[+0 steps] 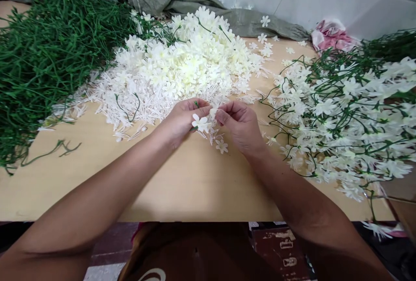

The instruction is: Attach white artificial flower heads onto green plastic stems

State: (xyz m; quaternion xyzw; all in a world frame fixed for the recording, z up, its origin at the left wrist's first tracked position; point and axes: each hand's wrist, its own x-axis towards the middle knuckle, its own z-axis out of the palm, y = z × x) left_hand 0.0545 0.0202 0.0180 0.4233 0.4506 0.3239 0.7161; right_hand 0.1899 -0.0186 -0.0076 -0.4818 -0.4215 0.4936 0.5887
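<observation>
White blossom (213,112), pinched by the left hand (182,118) and right hand (242,125) together, could crease or slip loose if the two grips pull unevenly

Likely a craft workshop: heaps of green stems (65,51) and white artificial flowers (191,64) on a table (191,185)

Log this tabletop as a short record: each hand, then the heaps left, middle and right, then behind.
left hand: holding a green stem, white flower beside it
right hand: pinching a white blossom
left heap: green stems
middle heap: loose white flowers, thin white strands
right heap: white flowers on green stems
behind: grey-green cloth, tiled wall
</observation>
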